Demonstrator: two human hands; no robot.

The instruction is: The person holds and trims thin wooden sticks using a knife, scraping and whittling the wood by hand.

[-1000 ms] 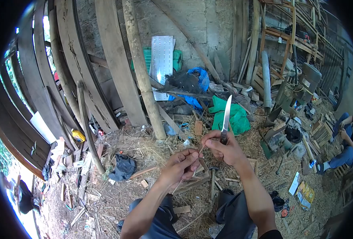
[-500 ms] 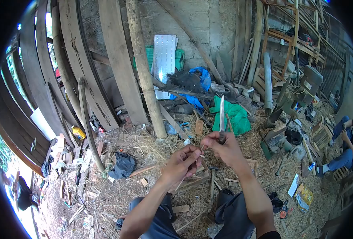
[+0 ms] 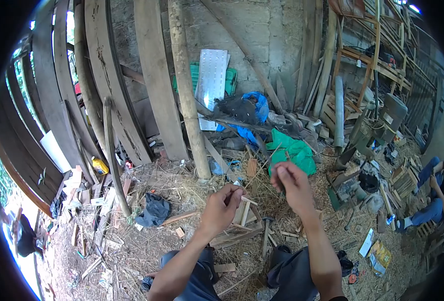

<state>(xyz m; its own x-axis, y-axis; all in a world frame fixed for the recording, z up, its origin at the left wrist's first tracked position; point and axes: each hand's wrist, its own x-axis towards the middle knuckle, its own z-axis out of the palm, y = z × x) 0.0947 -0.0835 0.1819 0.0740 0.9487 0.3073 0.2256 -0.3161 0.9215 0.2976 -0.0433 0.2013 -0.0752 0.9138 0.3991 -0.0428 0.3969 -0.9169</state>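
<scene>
Dark handle sits in right hand, fingers nearly closed round it, probably for control; left hand apart, loosely curled, cannot tell whether holding anything

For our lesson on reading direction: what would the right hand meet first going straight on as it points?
Probably the green sheet: it lies beyond the right hand along its line in the picture, though the depth between them is hard to judge.
</scene>
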